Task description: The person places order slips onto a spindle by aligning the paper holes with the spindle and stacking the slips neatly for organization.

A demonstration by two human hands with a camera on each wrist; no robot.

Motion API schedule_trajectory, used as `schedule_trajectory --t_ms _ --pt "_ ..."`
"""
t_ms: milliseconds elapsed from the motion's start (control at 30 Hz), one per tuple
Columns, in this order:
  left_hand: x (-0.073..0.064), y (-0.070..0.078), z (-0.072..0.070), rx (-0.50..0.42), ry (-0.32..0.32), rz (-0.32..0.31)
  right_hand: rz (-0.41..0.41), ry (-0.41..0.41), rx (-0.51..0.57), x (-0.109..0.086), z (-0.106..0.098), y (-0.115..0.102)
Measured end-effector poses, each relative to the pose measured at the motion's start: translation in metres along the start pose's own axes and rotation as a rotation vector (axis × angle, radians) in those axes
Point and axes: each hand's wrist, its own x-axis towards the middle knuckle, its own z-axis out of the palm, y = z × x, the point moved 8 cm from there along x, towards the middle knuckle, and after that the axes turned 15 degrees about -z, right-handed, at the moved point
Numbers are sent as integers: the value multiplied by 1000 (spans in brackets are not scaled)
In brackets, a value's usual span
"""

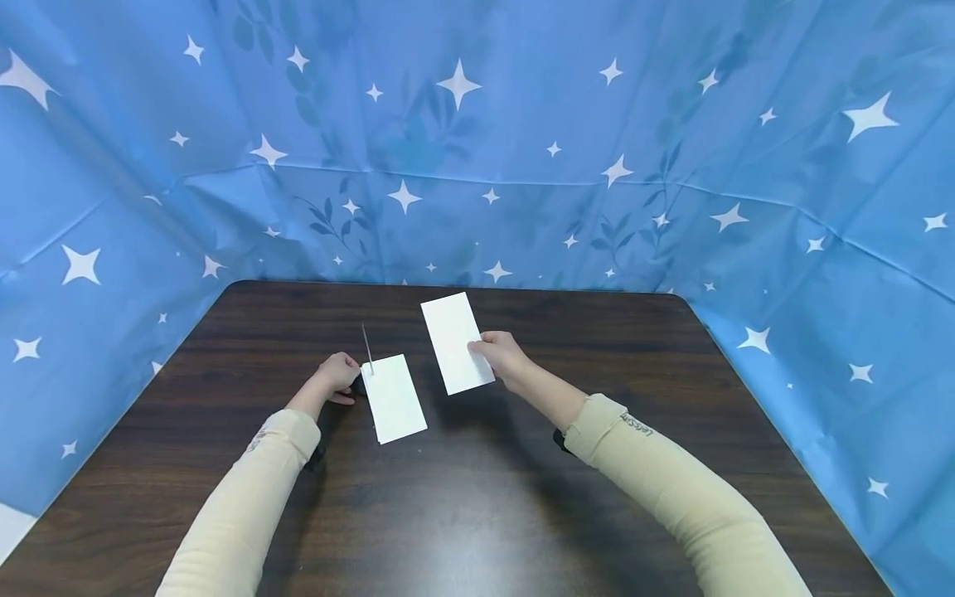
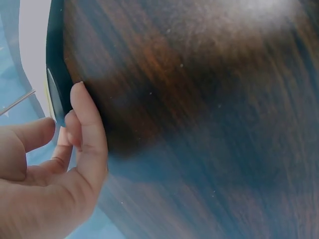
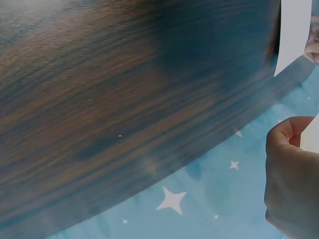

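Note:
My left hand (image 1: 339, 377) holds the dark base (image 2: 59, 94) of a paper spike, its thumb and fingers at the base's edge. The spike's thin metal rod (image 1: 367, 344) rises through the upper left corner of a white sheet of paper (image 1: 395, 402). That paper hides most of the base. To the right, my right hand (image 1: 503, 356) pinches a second white sheet of paper (image 1: 451, 336) by its right edge, thumb on top. This sheet is raised above the table and apart from the spike. In the right wrist view only part of the held sheet shows.
A dark wood-grain table (image 1: 537, 497) with rounded far corners lies under both hands. Behind it and along its sides hangs a blue curtain (image 1: 522, 232) with white stars. A small white patch (image 1: 11, 531) shows at the far left edge.

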Motion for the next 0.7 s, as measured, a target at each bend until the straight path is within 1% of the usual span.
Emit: schedule_trajectory --t_ms 100,167,267,400,467,600,700 --pt "-2 0 -3 25 22 -20 -2 -7 7 0 6 -5" --pt "-3 1 -5 45 44 -16 -3 -8 9 1 10 -7" --pt "-5 2 -11 104 83 9 -12 -11 -1 2 16 -11" --pt "-9 4 -19 199 131 64 -32 -8 -23 4 25 -17" --pt "-10 5 -23 228 147 89 -35 -3 -31 5 29 -19" --pt "-12 6 -28 213 164 145 -57 -10 -31 6 39 -22" --pt "-15 10 -30 174 171 195 -65 -18 -19 7 45 -23"
